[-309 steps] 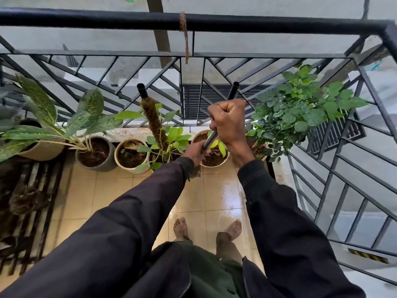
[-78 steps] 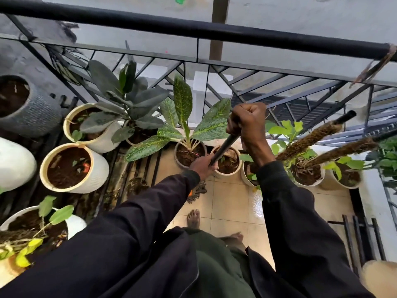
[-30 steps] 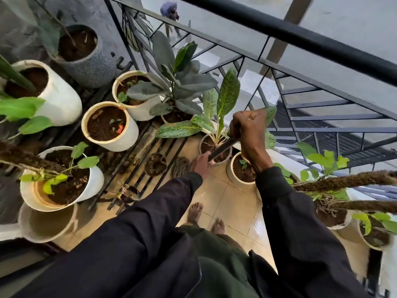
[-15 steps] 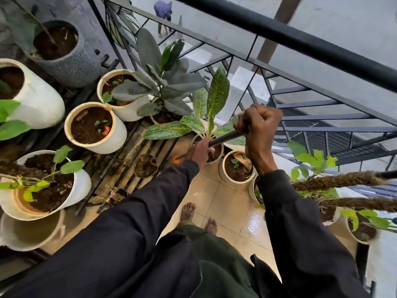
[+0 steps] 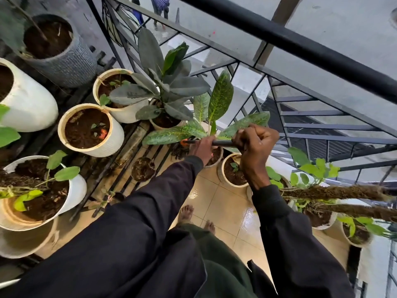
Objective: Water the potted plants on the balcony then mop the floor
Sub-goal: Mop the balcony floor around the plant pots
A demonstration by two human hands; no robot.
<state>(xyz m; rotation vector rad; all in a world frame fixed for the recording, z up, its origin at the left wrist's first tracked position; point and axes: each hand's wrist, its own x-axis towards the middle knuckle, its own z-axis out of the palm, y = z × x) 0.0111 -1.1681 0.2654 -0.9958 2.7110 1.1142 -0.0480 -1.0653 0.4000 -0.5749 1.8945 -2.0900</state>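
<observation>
Fingers (image 5: pixel 241 138) curl round the crosswise mop handle (image 5: pixel 222 143) — right hand (image 5: pixel 257 145) atop, left hand (image 5: pixel 203 148) nearer the floor end.

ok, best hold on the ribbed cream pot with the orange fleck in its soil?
Take the ribbed cream pot by its rim from straight above, on the near side: it stands upright, only tiny sprouts in the soil, while another pot crowds its far side. The left hand and right hand grip the mop handle.
</observation>
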